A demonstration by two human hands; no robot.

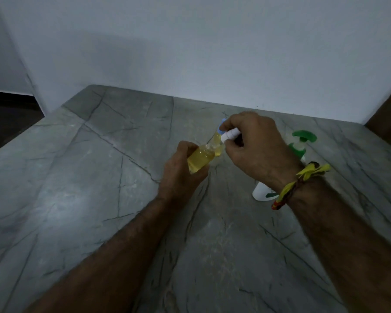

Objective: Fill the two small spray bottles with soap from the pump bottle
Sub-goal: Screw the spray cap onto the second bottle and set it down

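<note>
My left hand (181,175) grips a small clear spray bottle (200,160) filled with yellow soap, tilted with its neck toward the right. My right hand (255,145) pinches a white spray cap (229,135) right at that bottle's neck. Behind them stands a second small bottle (218,143) with yellow soap and a blue cap (222,126), partly hidden by my fingers. The white pump bottle (263,192) with a green pump head (304,136) stands on the grey marble table (99,199), mostly hidden behind my right wrist.
A white wall (190,53) rises along the table's far edge. The table's left edge drops to a dark floor (5,118). A yellow and red thread band (291,188) is tied round my right wrist.
</note>
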